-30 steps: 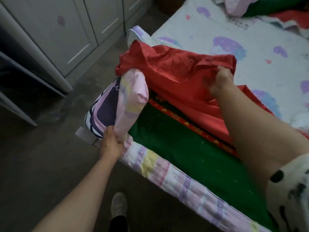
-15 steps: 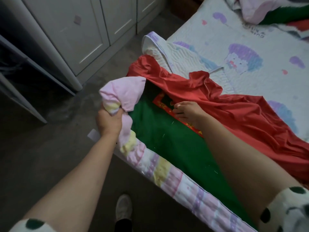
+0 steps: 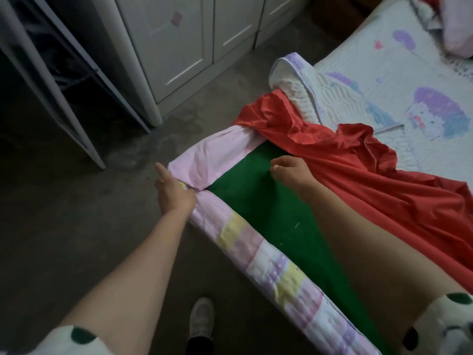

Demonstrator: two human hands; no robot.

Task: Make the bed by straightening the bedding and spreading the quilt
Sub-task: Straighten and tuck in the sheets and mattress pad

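At the bed's near corner, 2 bare hands meet the quilt (image 3: 258,216).
Its green panel lies flat inside a pink, yellow and lilac striped border (image 3: 276,267) that runs along the bed's edge, with a plain pink band (image 3: 217,160) across the corner. The left hand (image 3: 174,193) has its fingers straight and released, its thumb side touching the corner fold. The right hand (image 3: 289,170) rests on the green with fingers curled down; I cannot tell if they pinch cloth. Crumpled red fabric (image 3: 384,180) lies just beside it, draped over the quilt and a white printed mattress pad (image 3: 384,60). A shoe (image 3: 202,319) stands on the grey floor (image 3: 76,201) near the white cabinet (image 3: 179,34).
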